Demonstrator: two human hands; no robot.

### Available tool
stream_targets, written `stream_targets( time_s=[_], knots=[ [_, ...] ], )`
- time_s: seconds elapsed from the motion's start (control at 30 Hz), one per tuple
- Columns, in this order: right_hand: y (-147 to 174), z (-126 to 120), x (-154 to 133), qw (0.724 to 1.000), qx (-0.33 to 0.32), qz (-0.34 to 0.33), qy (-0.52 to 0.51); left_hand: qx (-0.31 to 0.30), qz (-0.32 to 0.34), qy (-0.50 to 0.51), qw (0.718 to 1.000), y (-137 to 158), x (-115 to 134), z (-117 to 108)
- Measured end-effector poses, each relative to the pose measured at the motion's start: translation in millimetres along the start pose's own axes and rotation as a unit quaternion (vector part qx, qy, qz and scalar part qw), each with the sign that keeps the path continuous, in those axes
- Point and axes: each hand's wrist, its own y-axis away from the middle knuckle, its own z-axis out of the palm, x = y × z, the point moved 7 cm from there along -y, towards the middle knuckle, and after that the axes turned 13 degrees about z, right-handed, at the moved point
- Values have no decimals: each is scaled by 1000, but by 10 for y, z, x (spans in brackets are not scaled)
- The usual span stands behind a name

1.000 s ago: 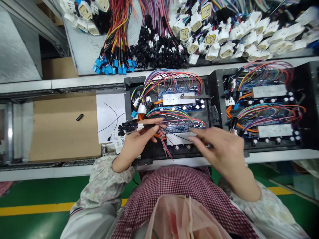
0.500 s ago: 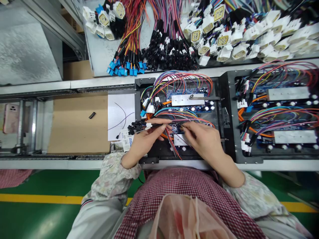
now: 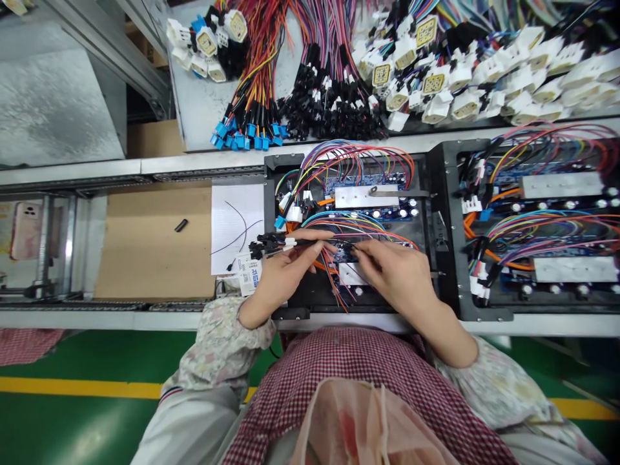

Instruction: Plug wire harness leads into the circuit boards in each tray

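Note:
My left hand (image 3: 285, 268) is closed around a bundle of thin wires ending in black and white connectors (image 3: 266, 245), which stick out to its left. Red and purple wire tails (image 3: 336, 290) hang below its fingertips. Just to the right, my right hand (image 3: 394, 268) pinches at the wires over the lower circuit board; what sits between its fingertips is too small to make out. Both hands are above a black tray (image 3: 303, 303) with two blue boards. The upper board (image 3: 365, 177) carries a silver heat sink (image 3: 365, 196) and arched coloured wires (image 3: 358, 155).
A second black tray (image 3: 453, 258) with wired boards stands to the right. Cardboard (image 3: 150, 258), with a short black tube (image 3: 181, 225) on it, and white paper (image 3: 230, 200) lie to the left. Piled wire harnesses (image 3: 334, 97) cover the shelf behind. A phone (image 3: 26, 229) is far left.
Both hands stay in nearly the same place over the lower board. The red wire tails below the left fingertips have shifted slightly. The whole view has moved a little.

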Motion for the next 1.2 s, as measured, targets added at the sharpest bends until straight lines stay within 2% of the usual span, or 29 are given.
stream_targets(
  time_s=[0.17, 0.3, 0.4, 0.53, 0.73, 1.1, 1.2],
  knots=[
    [-13, -46, -55, 1000, 6, -18, 14, -16, 3, -1, 1000, -16, -22, 19],
    [57, -317, -115, 999, 29, -17, -30, -12, -3, 10, 1000, -28, -36, 30],
    [121, -410, -164, 999, 5, -34, -29, -6, -12, 29, 999, -25, -38, 37],
    [111, -328, -81, 998, 0, 0, -71, 2, -28, 42, 999, -15, -60, 31],
    [41, -25, 11, 999, -20, 35, -14, 5, -20, 51, 998, -11, -79, 10],
    [-10, 1, -62, 999, 9, 2, 34, 5, -24, 4, 1000, -13, -88, 5],
    [8, -60, -70, 999, 11, 8, 31, 8, -21, 7, 1000, -24, -85, 9]
  ],
)
